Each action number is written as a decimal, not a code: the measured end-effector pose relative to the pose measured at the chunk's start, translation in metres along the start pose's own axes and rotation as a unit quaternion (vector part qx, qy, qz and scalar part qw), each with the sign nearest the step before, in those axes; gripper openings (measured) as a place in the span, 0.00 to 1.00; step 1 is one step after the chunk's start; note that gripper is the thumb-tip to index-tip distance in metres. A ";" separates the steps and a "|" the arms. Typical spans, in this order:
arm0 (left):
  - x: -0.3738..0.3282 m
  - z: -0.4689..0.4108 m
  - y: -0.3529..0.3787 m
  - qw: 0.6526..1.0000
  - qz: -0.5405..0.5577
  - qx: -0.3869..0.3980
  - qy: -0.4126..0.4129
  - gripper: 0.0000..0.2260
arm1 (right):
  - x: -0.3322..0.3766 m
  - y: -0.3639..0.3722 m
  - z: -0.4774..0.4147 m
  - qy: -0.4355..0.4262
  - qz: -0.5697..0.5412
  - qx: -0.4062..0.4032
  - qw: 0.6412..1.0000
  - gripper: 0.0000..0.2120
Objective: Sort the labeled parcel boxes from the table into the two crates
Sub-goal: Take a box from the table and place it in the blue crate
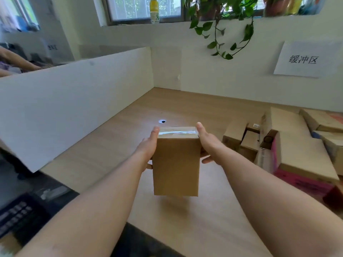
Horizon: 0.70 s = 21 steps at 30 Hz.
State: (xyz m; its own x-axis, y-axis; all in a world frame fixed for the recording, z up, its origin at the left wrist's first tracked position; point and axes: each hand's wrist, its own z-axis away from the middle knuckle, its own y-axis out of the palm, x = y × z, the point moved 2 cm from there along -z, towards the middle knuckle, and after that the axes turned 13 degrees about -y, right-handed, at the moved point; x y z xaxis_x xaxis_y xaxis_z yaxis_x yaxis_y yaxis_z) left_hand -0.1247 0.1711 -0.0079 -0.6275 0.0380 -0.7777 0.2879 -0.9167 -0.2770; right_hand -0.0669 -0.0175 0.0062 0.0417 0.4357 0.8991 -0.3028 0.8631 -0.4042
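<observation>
Forearms: bare, reaching in from the bottom edge and converging toward the middle.
Left hand (148,145): palm flat against the box's left side, fingers straight and together, tips at the far upper corner.
Right hand (207,143): palm flat against the box's right side, fingers straight, thumb jutting out low near the box's edge.
Box (176,164): plain brown cardboard, a smooth upright rectangular block with glossy clear tape across the far top end. Pressed between both palms and lifted clear of the table over its middle, with a soft shadow beneath.
Table (111,145): pale wood grain, matte and flat.
Hole (162,121): small, round and dark with a white rim, set in the table just beyond the box.
Pile (297,145): jumbled cardboard boxes on the table's right side, flat brown faces, one side pink.
Partition (74,99): smooth white board standing along the table's left edge.
Sign (306,59): white paper sheet with black characters, on the wall at right.
Plant (222,25): green heart-shaped leaves trailing down from the windowsill.
Bottle (154,10): yellow, upright on the windowsill.
Grid (22,210): dark slotted plastic at lower left beside the table, blurred; whether a crate, cannot tell.
</observation>
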 end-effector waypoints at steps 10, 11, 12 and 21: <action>0.070 0.019 -0.092 1.000 0.000 -0.026 -0.010 0.41 | 0.016 0.090 0.012 -0.084 0.010 0.167 0.982 0.37; 0.076 0.021 -0.101 1.000 -0.012 -0.016 -0.008 0.42 | 0.019 0.098 0.013 -0.095 0.020 0.191 0.977 0.38; 0.082 0.022 -0.110 1.000 -0.018 -0.014 -0.007 0.41 | 0.021 0.107 0.014 -0.103 0.036 0.210 0.972 0.37; 0.161 0.037 -0.207 0.985 0.059 -0.152 -0.048 0.13 | 0.056 0.225 0.029 -0.162 0.123 0.293 0.934 0.07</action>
State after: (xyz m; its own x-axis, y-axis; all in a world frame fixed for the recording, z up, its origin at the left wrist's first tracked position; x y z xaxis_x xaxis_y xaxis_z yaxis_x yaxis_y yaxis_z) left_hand -0.3124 0.3523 -0.0544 -0.6381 -0.1134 -0.7616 0.5572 -0.7506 -0.3551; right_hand -0.1606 0.1931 -0.0295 -0.3595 0.4207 0.8329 -0.7380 0.4181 -0.5297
